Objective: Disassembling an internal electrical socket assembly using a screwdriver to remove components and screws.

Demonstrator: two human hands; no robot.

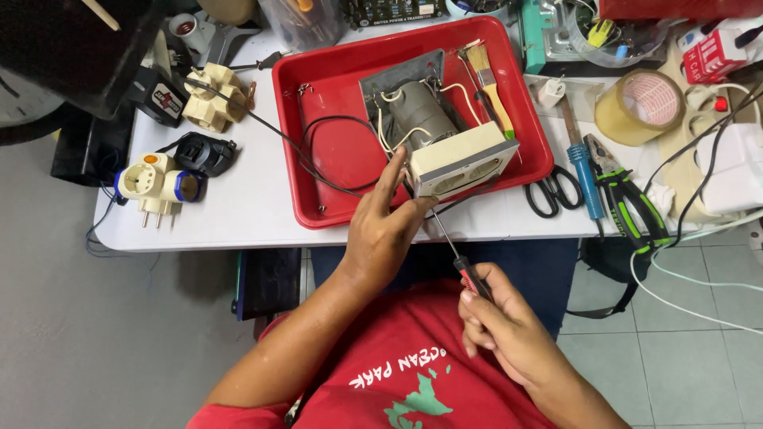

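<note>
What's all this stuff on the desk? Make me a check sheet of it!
Surface: white table, crowded.
Job's things: cream socket box with wired grey part, on red tray's edge; screwdriver tip at box.
Clutter: paintbrush, scissors, green pliers, tape roll, plug adapters.
Grippers: left hand steadies box; right hand grips screwdriver.
Cables: black cable crossing tray.
Surroundings: grey tiled floor.

The red tray [318,127] at centre frame was glossy, smooth plastic, and the socket housing [461,163] in it was matt cream plastic on a dull grey metal plate [397,79]. The screwdriver [461,258] had a bright metal shaft and red-and-black plastic grip; the tape roll [640,107], upper right, looked glossy.
</note>
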